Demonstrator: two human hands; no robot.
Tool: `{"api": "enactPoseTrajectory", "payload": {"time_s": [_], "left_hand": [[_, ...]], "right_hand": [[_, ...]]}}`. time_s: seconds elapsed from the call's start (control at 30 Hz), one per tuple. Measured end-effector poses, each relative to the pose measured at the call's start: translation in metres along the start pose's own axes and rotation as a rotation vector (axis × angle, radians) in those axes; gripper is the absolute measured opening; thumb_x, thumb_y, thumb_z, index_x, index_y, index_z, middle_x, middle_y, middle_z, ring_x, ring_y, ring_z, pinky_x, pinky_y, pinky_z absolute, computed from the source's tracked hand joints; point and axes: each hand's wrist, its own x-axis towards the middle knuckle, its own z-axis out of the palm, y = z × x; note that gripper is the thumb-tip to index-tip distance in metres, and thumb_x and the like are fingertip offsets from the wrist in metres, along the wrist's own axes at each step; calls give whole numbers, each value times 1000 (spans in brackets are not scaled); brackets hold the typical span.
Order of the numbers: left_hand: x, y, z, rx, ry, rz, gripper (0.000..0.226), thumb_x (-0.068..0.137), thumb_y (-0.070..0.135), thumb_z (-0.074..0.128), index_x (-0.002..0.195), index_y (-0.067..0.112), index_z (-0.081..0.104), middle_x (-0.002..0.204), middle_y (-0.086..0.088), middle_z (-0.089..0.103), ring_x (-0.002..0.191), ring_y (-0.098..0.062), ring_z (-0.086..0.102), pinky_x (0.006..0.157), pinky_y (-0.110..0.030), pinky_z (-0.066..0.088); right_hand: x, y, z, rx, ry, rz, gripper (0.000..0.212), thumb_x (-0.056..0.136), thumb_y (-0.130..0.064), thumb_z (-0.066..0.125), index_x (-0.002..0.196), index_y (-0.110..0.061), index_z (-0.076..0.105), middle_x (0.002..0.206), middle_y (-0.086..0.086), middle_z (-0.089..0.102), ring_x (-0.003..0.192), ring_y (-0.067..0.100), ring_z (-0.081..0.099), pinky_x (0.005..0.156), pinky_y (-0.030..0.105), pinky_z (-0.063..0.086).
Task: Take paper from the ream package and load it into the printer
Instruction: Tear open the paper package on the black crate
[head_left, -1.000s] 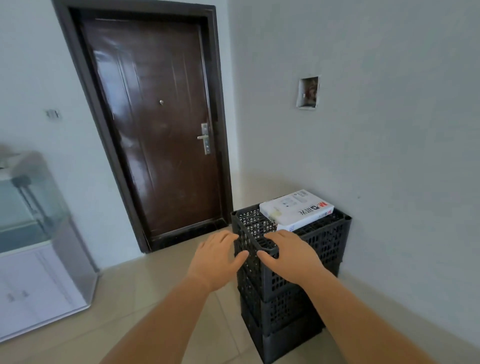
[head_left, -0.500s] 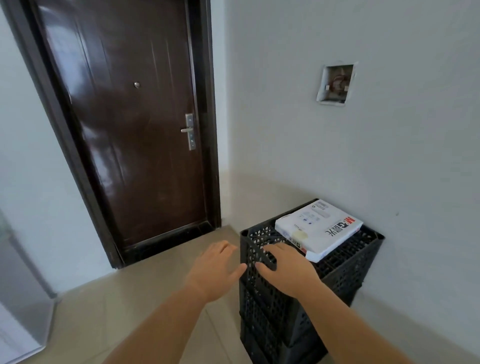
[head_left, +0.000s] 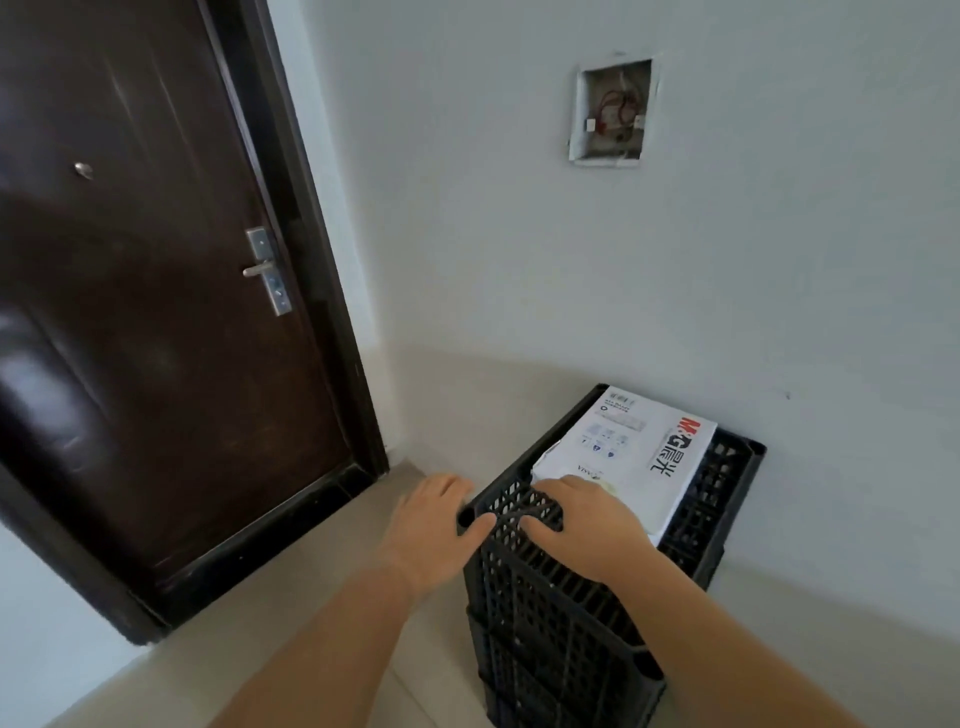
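Beside the door (head_left: 156, 291), our open, empty left hand (head_left: 434, 525) and right hand (head_left: 584, 525) reach the ream (head_left: 631, 457) lying atop stacked crates (head_left: 550, 623); next, we judge, grasp both its sides

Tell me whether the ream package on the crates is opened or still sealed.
Cannot tell. The ream package lies flat on the black crate, top wrapper unbroken, but the right hand covers its near end.

Door: dark brown glossy panelled door (head_left: 156, 312), shut, silver lever handle (head_left: 267, 271).
Wall: pale grey painted wall (head_left: 519, 234), open recessed box with red wires (head_left: 613, 111).
Floor: beige tiled floor (head_left: 311, 597), evenly lit.
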Motion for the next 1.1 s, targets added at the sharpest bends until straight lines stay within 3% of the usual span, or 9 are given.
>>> {"api": "enactPoseTrajectory", "payload": {"time_s": [0.33,0.63,1.1], "left_hand": [[140,17,28,11,-50,313,60,88,61,37,131,22,49,132,5,51,123,-16,44,104,-37,38],[208,28,83,-52,-203,554,55,91,54,44,136,22,45,140,7,46,128,-13,39,108,-36,33],[268,6,106,-180,-341,666,55,90,57,45,132,22,49,136,8,49,128,-13,40,108,-36,34]], "right_hand": [[59,62,-1,3,29,227,61,85,-64,45,136,-31,46,136,-6,54,124,16,49,99,38,45],[60,99,5,-12,54,496,59,85,-62,45,134,-30,49,131,-9,56,119,13,53,95,35,48],[103,88,26,-71,-21,674,54,87,-56,48,133,-28,51,129,-9,56,118,14,53,92,36,50]]}}
